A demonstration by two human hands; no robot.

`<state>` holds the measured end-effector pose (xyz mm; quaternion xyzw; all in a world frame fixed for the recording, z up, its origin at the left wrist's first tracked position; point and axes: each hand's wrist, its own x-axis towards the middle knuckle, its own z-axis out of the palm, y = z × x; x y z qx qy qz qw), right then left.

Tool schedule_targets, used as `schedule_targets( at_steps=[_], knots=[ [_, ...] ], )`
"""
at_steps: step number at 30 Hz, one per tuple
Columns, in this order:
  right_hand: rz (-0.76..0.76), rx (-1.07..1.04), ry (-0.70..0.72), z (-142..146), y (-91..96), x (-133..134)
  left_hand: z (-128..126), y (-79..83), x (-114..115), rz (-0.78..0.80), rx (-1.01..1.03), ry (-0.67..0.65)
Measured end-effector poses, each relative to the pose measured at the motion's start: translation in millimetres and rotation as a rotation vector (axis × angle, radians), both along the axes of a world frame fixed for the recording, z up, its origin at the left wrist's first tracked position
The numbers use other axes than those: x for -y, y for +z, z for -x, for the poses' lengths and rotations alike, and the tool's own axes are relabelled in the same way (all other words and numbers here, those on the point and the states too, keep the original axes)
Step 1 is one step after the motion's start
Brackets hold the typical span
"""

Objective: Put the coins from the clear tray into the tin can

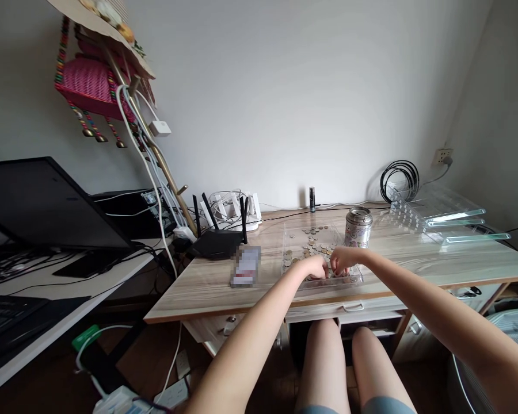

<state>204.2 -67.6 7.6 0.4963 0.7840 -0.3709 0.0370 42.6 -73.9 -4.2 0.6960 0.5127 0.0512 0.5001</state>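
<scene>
A clear plastic tray point(293, 233) lies on the wooden desk point(414, 261) and holds several loose coins point(313, 248). Both my hands reach into its near end, side by side. My left hand point(316, 267) is curled with its fingers pinched down among the coins. My right hand point(342, 259) is also closed, fingertips pressed together right beside the left. What the fingers hold is too small to see. A patterned metal tin point(358, 227) stands upright just behind the tray's right corner.
A phone point(246, 266) lies left of the tray, with a black router point(218, 238) and white cables behind it. Stacked clear trays point(444, 215) and a cable coil point(399, 175) sit at the right. A monitor point(38, 204) stands on the left desk. My knees are under the drawer.
</scene>
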Motion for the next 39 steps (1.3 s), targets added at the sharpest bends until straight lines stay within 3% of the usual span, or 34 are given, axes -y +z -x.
schedule_targets(
  at_steps=[4,9,13,15,21,24,39],
  knots=[
    [-0.125,-0.137,-0.123,-3,15.5,-9,-6,-12.5,-4,0.113,0.284,0.233],
    [-0.203,-0.338,-0.232,17,40.2,-7,-4,-17.7,-13,0.348,0.689,0.474],
    [-0.453,-0.147,-0.200,24,46.8,1,2,-18.9,-16,0.473,0.942,0.619],
    [-0.502,-0.042,-0.157,18,41.8,5,5,-20.3,-16,0.507,1.045,0.674],
    [-0.358,0.359,0.136,-3,9.8,18,8,-24.0,-13,0.576,1.240,0.764],
    [-0.385,0.358,0.176,-7,1.1,19,7,-24.4,-12,0.594,1.292,0.794],
    [-0.197,0.414,0.229,3,8.3,13,6,-24.3,-10,0.577,1.367,0.877]
  ],
)
